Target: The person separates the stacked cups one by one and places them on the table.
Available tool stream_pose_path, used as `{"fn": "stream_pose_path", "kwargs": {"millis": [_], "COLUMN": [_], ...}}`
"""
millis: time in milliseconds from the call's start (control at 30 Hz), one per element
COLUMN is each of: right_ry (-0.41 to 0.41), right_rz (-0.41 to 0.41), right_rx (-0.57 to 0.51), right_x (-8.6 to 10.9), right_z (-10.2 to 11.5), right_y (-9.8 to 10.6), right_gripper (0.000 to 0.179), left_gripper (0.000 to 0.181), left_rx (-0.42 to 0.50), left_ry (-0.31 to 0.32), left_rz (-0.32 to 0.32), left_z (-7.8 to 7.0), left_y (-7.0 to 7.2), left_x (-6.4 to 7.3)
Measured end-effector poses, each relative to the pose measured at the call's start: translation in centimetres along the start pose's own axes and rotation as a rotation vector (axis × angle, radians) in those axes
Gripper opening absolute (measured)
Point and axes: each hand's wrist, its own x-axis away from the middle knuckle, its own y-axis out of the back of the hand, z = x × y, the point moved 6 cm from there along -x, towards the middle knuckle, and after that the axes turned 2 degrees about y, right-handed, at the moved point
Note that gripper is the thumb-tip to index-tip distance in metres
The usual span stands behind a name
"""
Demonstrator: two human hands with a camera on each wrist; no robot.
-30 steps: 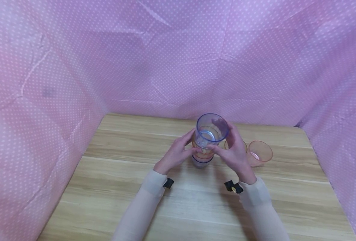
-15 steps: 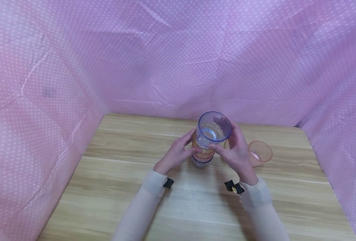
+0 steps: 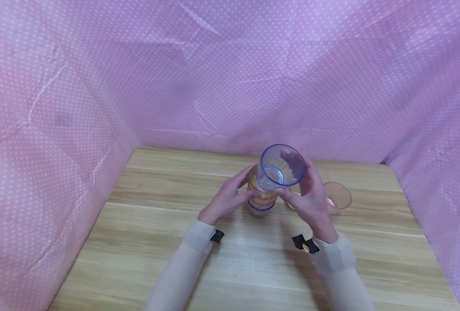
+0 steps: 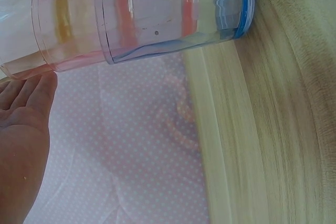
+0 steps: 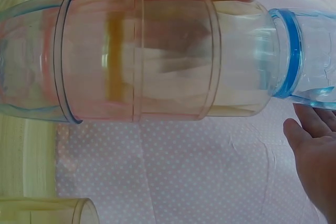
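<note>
A stack of see-through plastic cups (image 3: 260,205), blue at the bottom with pink and yellow ones above, stands upright on the table. My left hand (image 3: 227,199) holds it near the top, thumb in front and fingers behind. In my right hand (image 3: 312,206) is a clear blue cup (image 3: 280,157), gripped by its side with the thumb in front. The cup leans to the right, its mouth facing up, its base overlapping the stack's top rim in the head view. In the right wrist view, the blue cup (image 5: 317,51) lies in line with the stack (image 5: 173,61).
A loose orange-pink cup (image 3: 339,196) stands to the right of my right hand. Beside it, a yellow cup (image 5: 47,211) is mostly hidden by that hand in the head view. The wooden table (image 3: 230,268) ends at a pink dotted cloth (image 3: 214,77) behind and at the sides.
My right hand has moved a little to the right with the blue cup, which now leans further from the stack's middle. The left hand and the stack have stayed in place.
</note>
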Motion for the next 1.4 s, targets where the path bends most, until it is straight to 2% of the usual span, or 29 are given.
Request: {"fn": "stream_pose_path", "kwargs": {"millis": [333, 667, 1233, 1400], "right_ry": [0.028, 0.089, 0.103, 0.12], "right_rz": [-0.031, -0.021, -0.07, -0.084], "right_rx": [-0.013, -0.048, -0.087, -0.1], "right_x": [0.3, 0.7, 1.5, 1.7], "right_z": [1.0, 1.7, 2.5, 2.6], "right_y": [0.7, 1.6, 3.6, 4.4], "right_gripper": [0.088, 0.088, 0.086, 0.086], "left_gripper": [0.076, 0.075, 0.076, 0.077], "left_rx": [-0.009, 0.019, 0.027, 0.032], "left_ry": [0.009, -0.04, -0.05, -0.029], "left_rz": [0.001, 0.011, -0.006, -0.007], "left_z": [-0.1, -0.2, -0.3, -0.3], "left_y": [0.0, -0.1, -0.1, -0.2], "left_x": [0.0, 0.1, 0.1, 0.1]}}
